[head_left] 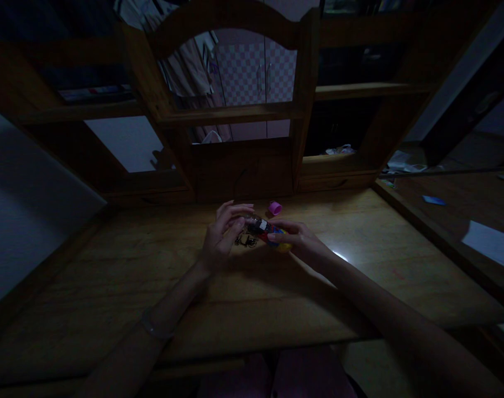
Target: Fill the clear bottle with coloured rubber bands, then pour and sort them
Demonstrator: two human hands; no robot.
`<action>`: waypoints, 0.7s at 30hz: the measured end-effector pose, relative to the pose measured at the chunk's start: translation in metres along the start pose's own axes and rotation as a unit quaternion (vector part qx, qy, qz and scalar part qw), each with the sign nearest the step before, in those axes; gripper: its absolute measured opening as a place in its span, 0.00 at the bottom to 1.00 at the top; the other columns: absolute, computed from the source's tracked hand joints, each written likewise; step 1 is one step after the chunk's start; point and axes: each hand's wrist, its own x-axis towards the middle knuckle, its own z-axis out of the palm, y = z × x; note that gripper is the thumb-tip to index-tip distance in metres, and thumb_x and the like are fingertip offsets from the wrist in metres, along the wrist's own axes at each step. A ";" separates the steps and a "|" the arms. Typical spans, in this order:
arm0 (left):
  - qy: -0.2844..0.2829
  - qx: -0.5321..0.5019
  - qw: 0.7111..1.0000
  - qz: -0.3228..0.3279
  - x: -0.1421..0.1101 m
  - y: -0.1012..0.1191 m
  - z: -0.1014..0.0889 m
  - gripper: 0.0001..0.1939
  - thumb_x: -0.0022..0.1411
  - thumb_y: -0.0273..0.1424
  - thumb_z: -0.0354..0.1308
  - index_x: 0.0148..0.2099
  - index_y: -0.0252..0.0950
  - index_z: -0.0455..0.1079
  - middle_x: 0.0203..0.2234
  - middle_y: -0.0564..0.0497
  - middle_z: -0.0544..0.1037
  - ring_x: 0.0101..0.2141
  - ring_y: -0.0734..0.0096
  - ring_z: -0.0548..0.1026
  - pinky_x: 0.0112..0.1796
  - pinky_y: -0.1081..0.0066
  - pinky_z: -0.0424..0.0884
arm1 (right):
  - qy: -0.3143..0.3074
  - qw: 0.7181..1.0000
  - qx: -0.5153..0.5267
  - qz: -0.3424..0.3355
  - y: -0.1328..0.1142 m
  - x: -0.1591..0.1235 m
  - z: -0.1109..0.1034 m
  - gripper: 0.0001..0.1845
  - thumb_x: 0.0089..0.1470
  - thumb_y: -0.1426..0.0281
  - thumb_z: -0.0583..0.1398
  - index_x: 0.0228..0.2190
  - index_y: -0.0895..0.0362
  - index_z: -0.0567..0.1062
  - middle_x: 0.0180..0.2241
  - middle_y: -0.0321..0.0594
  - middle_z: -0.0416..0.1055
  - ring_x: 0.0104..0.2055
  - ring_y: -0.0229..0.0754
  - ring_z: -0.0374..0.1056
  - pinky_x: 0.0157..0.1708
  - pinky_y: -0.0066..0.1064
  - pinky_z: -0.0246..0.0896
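Note:
A small clear bottle (pixel 259 224) with dark contents and a red, blue and yellow lower part lies tilted between my hands, above the desk. My right hand (pixel 297 239) is wrapped round its coloured end. At the other, clear end, my left hand (pixel 225 231) closes its thumb and fingers about the bottle; the fingers partly hide that end. Just beneath lies a small heap of thin black loops (pixel 246 241), too dark to make out well. Beyond the bottle, a pink cap (pixel 274 208) rests on its side, touched by neither hand.
The wooden desk (pixel 252 309) reaches to a shelf unit (pixel 305 105) along its back, with drawers low down. A white wall (pixel 32 199) bounds the left side. On the right, past a raised edge, lie white paper (pixel 490 243) and a blue packet (pixel 433 200).

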 end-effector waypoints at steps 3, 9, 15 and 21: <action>0.041 0.014 0.999 0.004 0.001 -0.002 0.001 0.10 0.67 0.34 0.53 0.48 0.41 0.72 0.49 0.49 0.77 0.54 0.62 0.71 0.63 0.52 0.54 | 0.006 1.000 0.004 0.007 -0.001 0.000 -0.002 0.22 0.45 0.65 0.70 0.44 0.53 0.79 0.43 0.42 0.76 0.44 0.46 0.71 0.46 0.38 0.62; 0.110 0.049 0.992 0.035 0.007 -0.004 -0.001 0.08 0.61 0.34 0.63 0.43 0.41 0.74 0.42 0.50 0.78 0.49 0.62 0.73 0.57 0.53 0.63 | 0.011 1.000 0.006 -0.004 -0.002 0.001 -0.005 0.21 0.44 0.65 0.71 0.42 0.53 0.79 0.43 0.42 0.76 0.46 0.47 0.70 0.50 0.39 0.61; 0.046 0.023 0.998 0.026 0.007 -0.005 -0.005 0.16 0.69 0.39 0.49 0.37 0.39 0.76 0.36 0.48 0.78 0.47 0.62 0.72 0.53 0.56 0.66 | 0.019 1.000 0.007 0.000 -0.003 0.000 -0.003 0.21 0.44 0.67 0.71 0.42 0.53 0.79 0.43 0.42 0.75 0.46 0.46 0.70 0.49 0.39 0.61; 0.017 -0.026 0.999 0.022 0.003 -0.004 -0.004 0.29 0.73 0.42 0.35 0.38 0.41 0.78 0.38 0.48 0.80 0.51 0.61 0.71 0.60 0.52 0.57 | 0.015 1.000 -0.003 -0.005 -0.004 -0.002 -0.002 0.21 0.44 0.66 0.71 0.42 0.54 0.79 0.42 0.42 0.75 0.45 0.46 0.70 0.48 0.37 0.61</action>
